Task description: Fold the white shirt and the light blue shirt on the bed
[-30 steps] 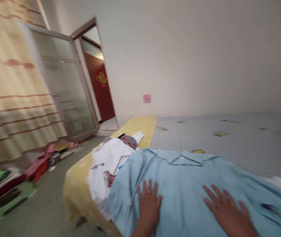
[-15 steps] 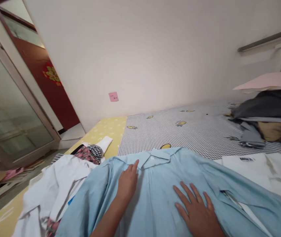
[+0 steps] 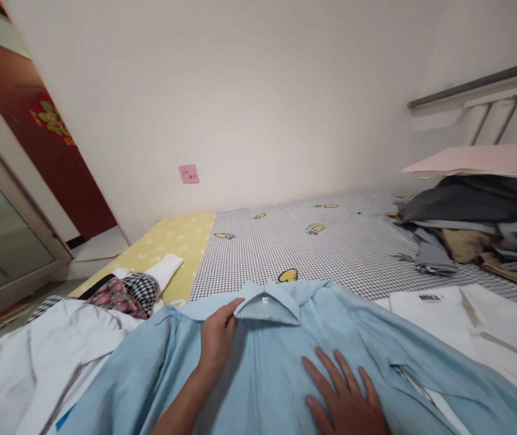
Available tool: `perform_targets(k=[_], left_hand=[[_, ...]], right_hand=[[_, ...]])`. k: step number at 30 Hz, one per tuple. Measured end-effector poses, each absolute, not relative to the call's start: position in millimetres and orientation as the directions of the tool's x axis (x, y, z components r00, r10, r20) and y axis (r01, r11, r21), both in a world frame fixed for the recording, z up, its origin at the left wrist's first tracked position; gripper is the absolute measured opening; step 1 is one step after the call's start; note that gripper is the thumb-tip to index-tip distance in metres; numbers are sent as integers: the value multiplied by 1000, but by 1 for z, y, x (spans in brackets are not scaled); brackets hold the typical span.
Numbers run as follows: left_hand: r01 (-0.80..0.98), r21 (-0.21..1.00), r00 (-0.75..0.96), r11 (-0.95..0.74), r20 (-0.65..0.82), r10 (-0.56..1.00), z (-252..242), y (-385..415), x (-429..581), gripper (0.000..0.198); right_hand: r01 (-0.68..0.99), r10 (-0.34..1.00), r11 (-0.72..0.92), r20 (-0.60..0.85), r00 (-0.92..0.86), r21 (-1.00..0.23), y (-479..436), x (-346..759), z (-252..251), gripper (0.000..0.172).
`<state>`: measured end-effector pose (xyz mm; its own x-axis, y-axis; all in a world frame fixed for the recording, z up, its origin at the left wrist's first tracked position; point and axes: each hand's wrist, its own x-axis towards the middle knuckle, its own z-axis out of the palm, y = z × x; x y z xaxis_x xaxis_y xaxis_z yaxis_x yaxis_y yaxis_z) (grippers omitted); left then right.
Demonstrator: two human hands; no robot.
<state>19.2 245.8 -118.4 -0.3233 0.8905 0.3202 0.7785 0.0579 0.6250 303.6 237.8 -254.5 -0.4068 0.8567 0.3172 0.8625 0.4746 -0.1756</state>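
A light blue shirt (image 3: 276, 362) lies spread out in front of me, its collar (image 3: 269, 305) toward the wall and its sleeves out to both sides. My left hand (image 3: 218, 338) is at the left end of the collar, with fingers closed on the collar's edge. Flat on the shirt front, to the right of the middle, rests my right hand (image 3: 346, 399), its fingers spread and nothing in it.
White clothes (image 3: 54, 350) and patterned cloth (image 3: 120, 296) lie on the left. At the right are a white garment (image 3: 462, 314) and a pile of dark and brown clothes (image 3: 480, 205) under a pink sheet (image 3: 489, 160). A checked bedspread (image 3: 258, 254) reaches the wall.
The view has turned a little to the right. My left hand has closed on the collar, which now stands more raised and open. My right hand stays flat on the shirt.
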Motion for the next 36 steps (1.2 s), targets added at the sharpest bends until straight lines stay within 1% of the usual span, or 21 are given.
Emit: perform_targets(k=[2,3,4,6,8,10,13,14,15,16,17,18,19,20,21,23,26,28,31,34,36], left_hand=[[656,754,-329,-26,317,890,-104,236,21,42],[579,815,-343,-32,279,897,-94,236,21,37],[502,864,-356,-23,231,905,-85,240,20,33],[377,926,-373,23,129,919,-64,260,17,33],[306,951,-376,52,71,924,-45,289,11,39],[262,964,-374,37,66,925,-33,318,7,53],[234,972,-358,33,54,932,-34,335,12,70],[259,965,-348,42,52,936,-40,331,17,74],[341,939,-332,49,71,941,-50,322,22,76],[478,877,-305,48,115,945,-63,308,27,75],[653,756,-255,36,175,951,-79,290,31,71],[839,544,-164,3,247,955,-97,269,34,64],[943,331,-63,-35,281,958,-115,247,36,63],[979,180,42,-91,263,964,-135,224,37,65],[986,89,120,-141,209,971,-153,201,37,66],[990,38,130,-134,90,987,-184,160,36,71],[998,35,-54,52,84,995,-207,110,39,66],[988,56,-149,144,108,983,-209,86,44,61],[977,94,-198,191,78,977,-206,58,49,59],[977,63,-205,202,32,978,-207,38,47,66],[976,24,-219,218,27,975,-213,25,47,76]], right_hand=[[864,858,471,318,-403,-175,237,303,-252,51],[865,859,470,317,-402,-176,236,302,-250,51],[866,860,468,316,-400,-177,236,302,-250,51],[865,862,468,311,-401,-179,236,302,-249,51],[866,863,468,304,-403,-179,237,303,-249,51],[870,869,460,293,-399,-180,238,303,-249,51],[872,877,451,276,-394,-190,239,303,-249,51],[872,878,451,275,-393,-193,238,302,-249,51],[870,877,452,276,-394,-195,238,301,-248,50],[869,876,453,278,-393,-198,238,299,-248,50],[870,877,451,282,-390,-200,237,298,-247,49],[871,878,447,286,-384,-202,236,296,-245,49],[875,880,440,290,-376,-203,235,295,-243,49],[878,882,433,294,-368,-203,234,293,-240,49],[882,884,427,296,-361,-201,233,292,-236,48],[888,888,418,294,-354,-193,229,290,-228,48],[898,894,408,274,-356,-166,223,288,-215,49],[909,902,392,254,-349,-142,219,287,-209,50],[922,916,372,203,-346,-109,217,286,-200,51],[930,928,359,137,-346,-80,209,281,-184,51],[935,927,350,162,-337,-53,195,276,-175,55]])
